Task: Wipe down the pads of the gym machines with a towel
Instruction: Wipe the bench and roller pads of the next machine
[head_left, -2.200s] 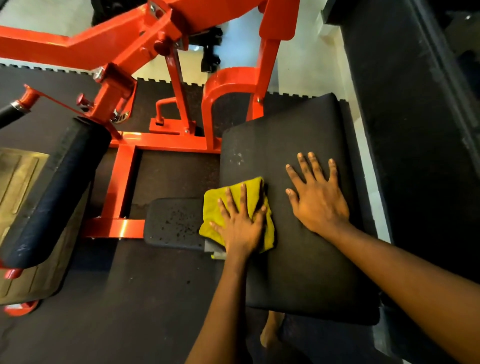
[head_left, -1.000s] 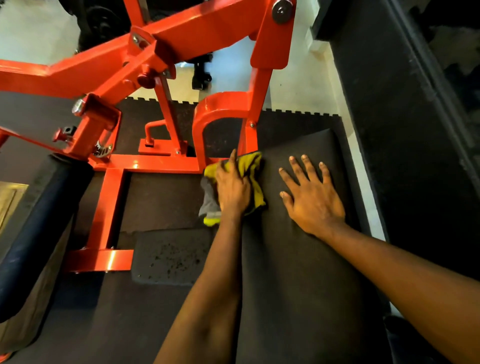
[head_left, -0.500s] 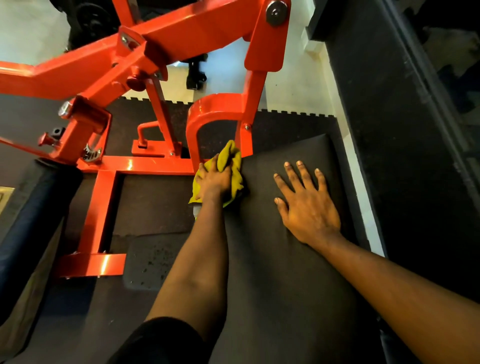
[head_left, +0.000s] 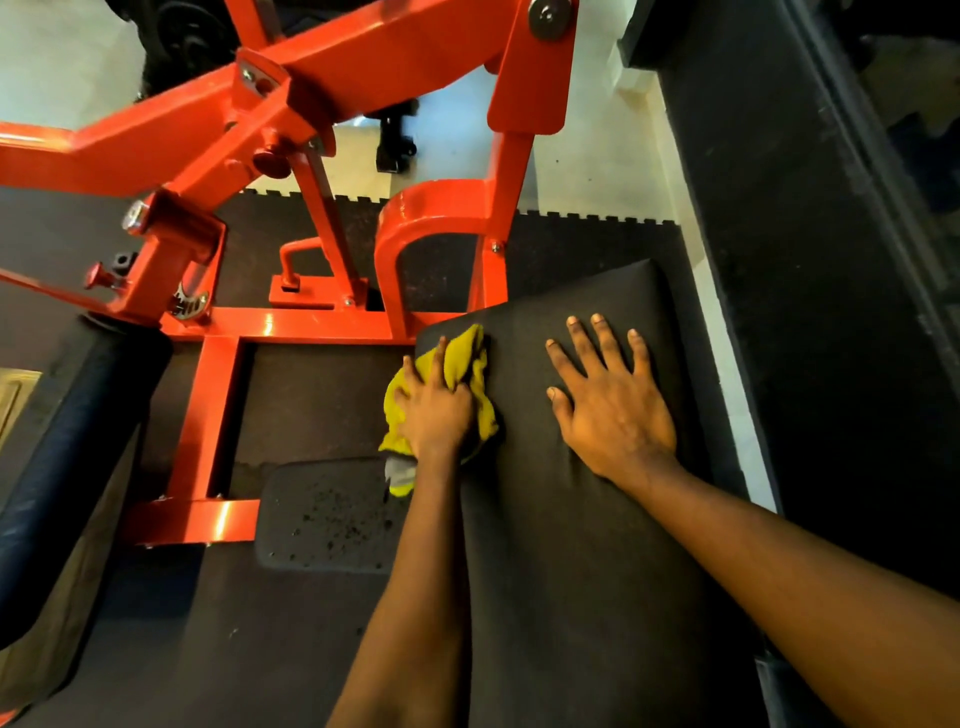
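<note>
At far left edge of pad (head_left: 571, 571): left grip (head_left: 436, 410) clenched round bunched yellow towel (head_left: 467, 364) beneath it, seemingly mid-wipe. Right grip (head_left: 613, 410) alongside, flat, released, bracing pad. Next, likely: drag towel along edge, pressing firmly.

The towel (head_left: 466, 364) lies at the seat pad's (head_left: 571, 571) left edge under the left hand (head_left: 435, 413). The right hand (head_left: 615, 415) lies flat to its right, and the machine frame (head_left: 218, 410) is left and behind.

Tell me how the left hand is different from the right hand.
The left hand grips a yellow towel; the right hand holds nothing. The left hand's fingers bend over the cloth; the right hand's lie straight and spread. The left hand is at the left edge of the black pad; the right hand sits further in. Both rest on it.
</note>
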